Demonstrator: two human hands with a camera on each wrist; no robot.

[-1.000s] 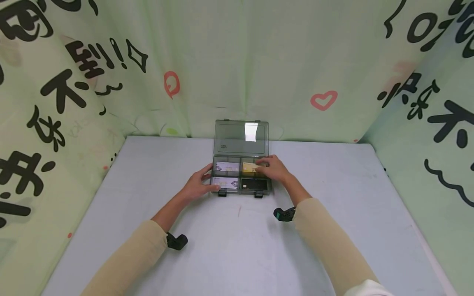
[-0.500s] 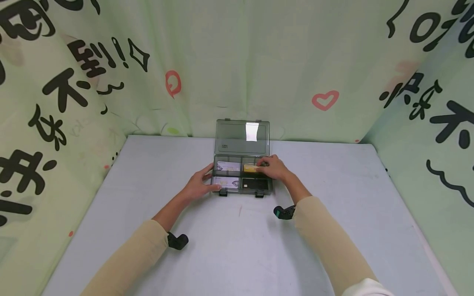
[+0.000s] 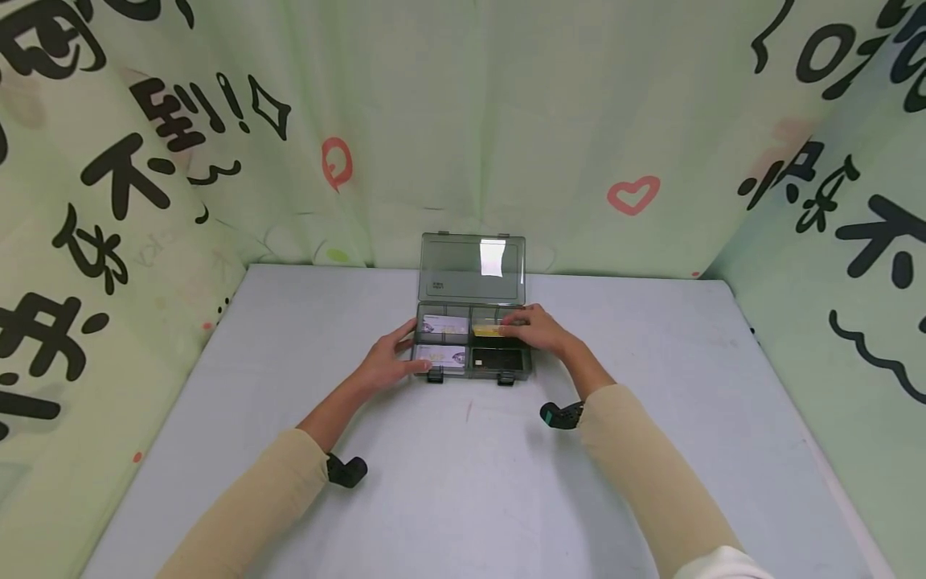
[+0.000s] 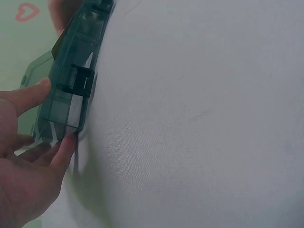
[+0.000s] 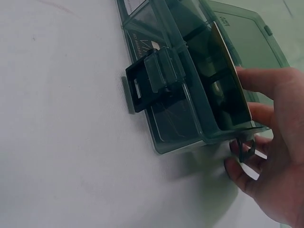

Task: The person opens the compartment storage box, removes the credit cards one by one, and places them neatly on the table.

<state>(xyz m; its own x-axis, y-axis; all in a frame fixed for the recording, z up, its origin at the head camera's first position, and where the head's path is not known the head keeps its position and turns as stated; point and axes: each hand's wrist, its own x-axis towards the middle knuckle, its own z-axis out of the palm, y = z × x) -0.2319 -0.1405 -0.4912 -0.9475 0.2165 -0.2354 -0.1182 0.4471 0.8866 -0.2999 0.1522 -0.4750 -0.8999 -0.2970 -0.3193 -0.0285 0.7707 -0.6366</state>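
A clear grey plastic organizer box (image 3: 470, 342) stands with its lid raised on the table. My left hand (image 3: 391, 358) grips its left front corner; in the left wrist view the thumb lies over the rim and other fingers along the side wall. My right hand (image 3: 541, 328) is at the back right compartment and holds the right end of a yellow card (image 3: 486, 330). In the right wrist view this card (image 5: 230, 66) stands tilted, nearly edge-on, with two digits at it. The other right fingers hang beside the box's side wall.
Purple-white cards lie in the back left (image 3: 444, 324) and front left (image 3: 441, 356) compartments. A black card (image 3: 497, 359) with a small chip lies front right. The lid (image 3: 472, 269) leans up before a pale green curtain (image 3: 405, 121). Two black latches hang at the front.
The yellow card shows less of its face, now a narrower strip, having tilted in its compartment. My right hand and forearm have shifted slightly. My left hand stays in place.
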